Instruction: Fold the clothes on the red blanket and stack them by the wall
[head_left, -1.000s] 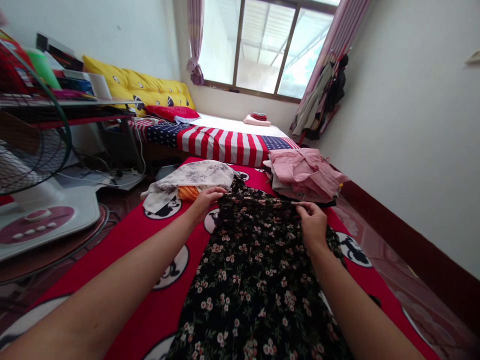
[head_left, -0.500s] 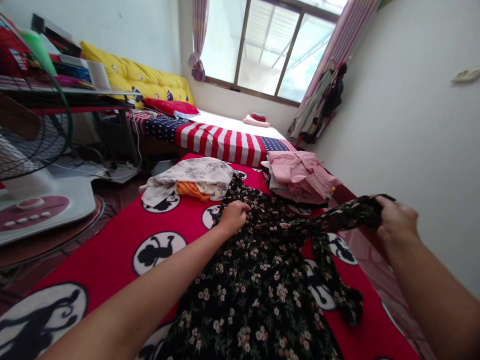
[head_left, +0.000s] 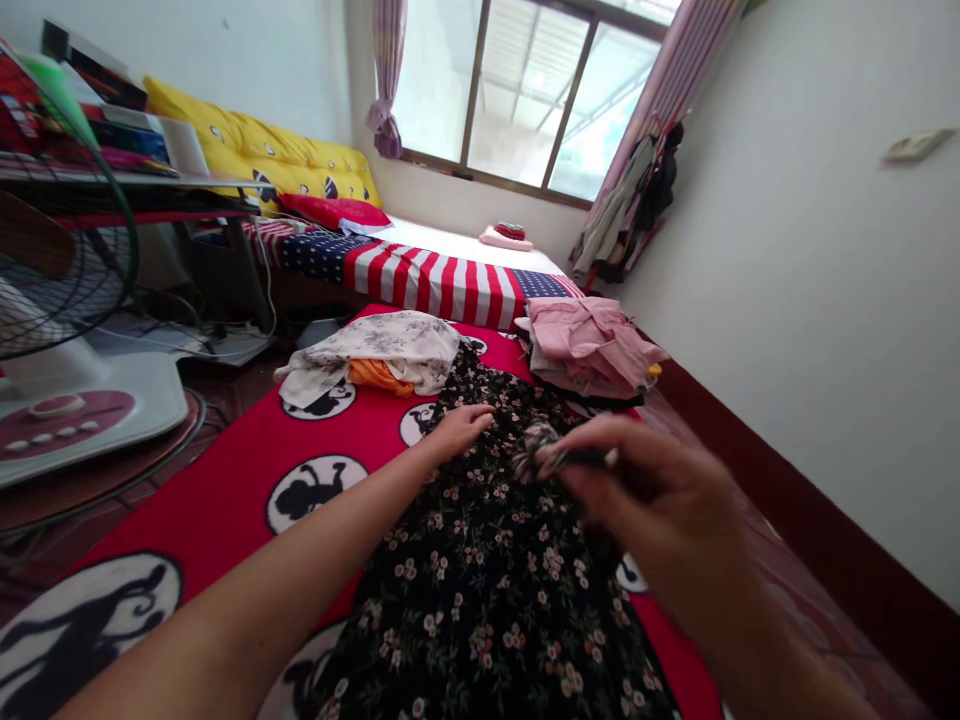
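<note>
A black floral dress (head_left: 480,590) lies spread on a red blanket (head_left: 202,520) with round monkey patches. On its upper left part rests my left hand (head_left: 461,430), fingers closed at the cloth. My right hand (head_left: 660,490), blurred by motion, is raised over the dress's right side and pinches the bunched sleeve (head_left: 540,450) between thumb and fingers. The other end of that sleeve is hidden behind the hand and forearm.
A white patterned garment (head_left: 390,335) and an orange cloth (head_left: 381,377) lie beyond at left. Folded pink clothes (head_left: 589,335) are stacked at right. A fan (head_left: 60,400) stands left; a bed with a striped cover (head_left: 420,280) is behind.
My right hand has swung the sleeve inward from the far right, over the dress. My left hand stays at the same spot on the dress.
</note>
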